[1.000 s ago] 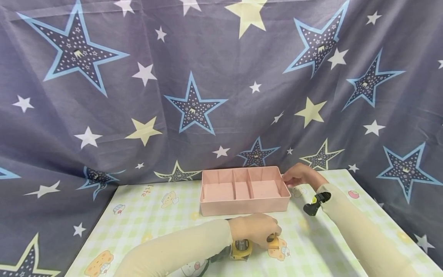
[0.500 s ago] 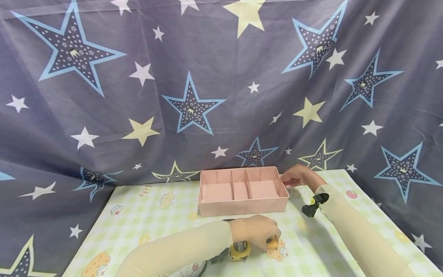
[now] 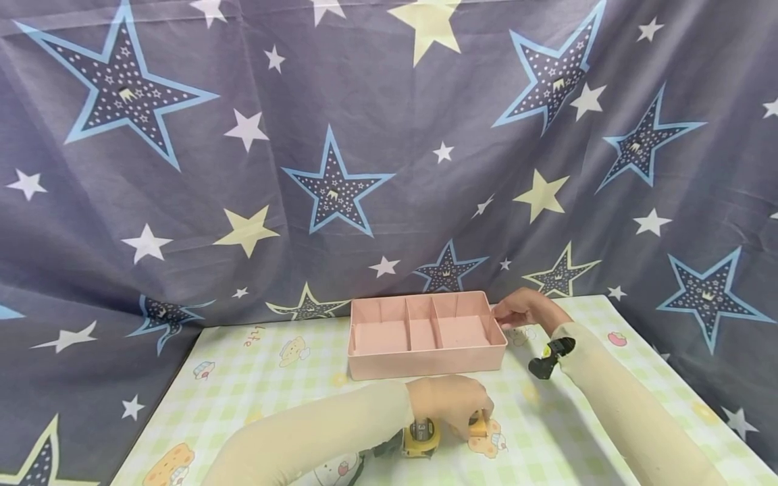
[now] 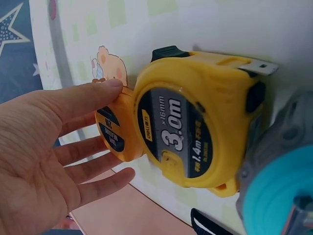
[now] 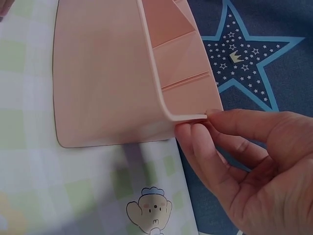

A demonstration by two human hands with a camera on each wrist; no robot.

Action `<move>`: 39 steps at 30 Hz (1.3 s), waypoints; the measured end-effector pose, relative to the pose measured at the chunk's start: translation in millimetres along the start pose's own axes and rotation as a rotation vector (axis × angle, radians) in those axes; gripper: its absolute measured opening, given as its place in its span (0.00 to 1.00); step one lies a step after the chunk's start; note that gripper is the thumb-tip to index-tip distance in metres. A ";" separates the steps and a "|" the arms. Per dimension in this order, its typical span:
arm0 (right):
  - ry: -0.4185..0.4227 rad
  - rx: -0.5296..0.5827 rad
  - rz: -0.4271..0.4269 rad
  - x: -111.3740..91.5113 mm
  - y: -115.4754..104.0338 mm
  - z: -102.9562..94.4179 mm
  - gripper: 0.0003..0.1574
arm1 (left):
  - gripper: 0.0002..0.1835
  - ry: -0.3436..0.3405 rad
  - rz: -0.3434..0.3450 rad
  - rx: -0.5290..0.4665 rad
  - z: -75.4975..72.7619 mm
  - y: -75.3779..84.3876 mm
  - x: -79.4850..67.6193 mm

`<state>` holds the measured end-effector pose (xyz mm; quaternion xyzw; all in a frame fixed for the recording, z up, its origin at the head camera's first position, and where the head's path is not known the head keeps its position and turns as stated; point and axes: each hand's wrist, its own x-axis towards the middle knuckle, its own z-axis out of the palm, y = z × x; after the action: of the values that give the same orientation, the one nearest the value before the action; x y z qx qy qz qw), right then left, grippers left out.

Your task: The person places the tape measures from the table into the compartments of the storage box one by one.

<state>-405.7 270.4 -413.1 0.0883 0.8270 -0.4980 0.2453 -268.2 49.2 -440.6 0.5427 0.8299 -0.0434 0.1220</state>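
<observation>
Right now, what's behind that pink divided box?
Beyond the pink divided box, the star-patterned curtain shows. Any checked tablecloth directly behind is hidden by the box, so I can't tell what lies there.

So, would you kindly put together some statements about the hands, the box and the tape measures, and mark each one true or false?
1. The right hand holds the pink box. True.
2. The pink box has five compartments. False: it has three.
3. The left hand pinches the orange tape measure. True.
4. The yellow tape measure is marked 3.0m. True.
5. The yellow tape measure sits inside the pink box. False: it is outside, in front of it.
6. The orange tape measure is the larger of those two. False: the yellow tape measure is.
</observation>
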 end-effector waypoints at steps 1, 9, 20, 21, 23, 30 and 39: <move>-0.003 -0.003 0.001 -0.4 -0.8 0.4 0.17 | 0.22 -0.005 -0.006 -0.004 -0.8 0.4 0.0; -0.045 -0.006 0.015 -2.1 -3.9 4.6 0.13 | 0.23 -0.013 -0.009 0.028 3.1 1.9 0.9; -0.054 -0.006 0.001 0.8 0.8 1.0 0.12 | 0.23 0.014 0.025 0.052 8.2 1.7 1.7; -0.054 -0.008 0.002 1.2 0.8 0.1 0.14 | 0.23 0.014 0.026 0.051 8.2 1.2 2.2; -0.037 -0.014 0.006 1.5 0.2 -1.5 0.16 | 0.23 0.016 0.032 0.059 8.2 0.1 3.5; -0.005 -0.028 0.018 -0.3 -3.2 -3.8 0.15 | 0.20 -0.004 0.046 0.055 6.0 -2.9 5.2; 0.004 -0.080 0.006 -7.6 -8.1 7.7 0.09 | 0.19 0.004 0.047 0.067 7.7 1.4 -3.8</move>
<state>-399.9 260.5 -406.0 0.0819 0.8465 -0.4638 0.2484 -264.2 44.9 -446.9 0.5660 0.8152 -0.0673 0.1031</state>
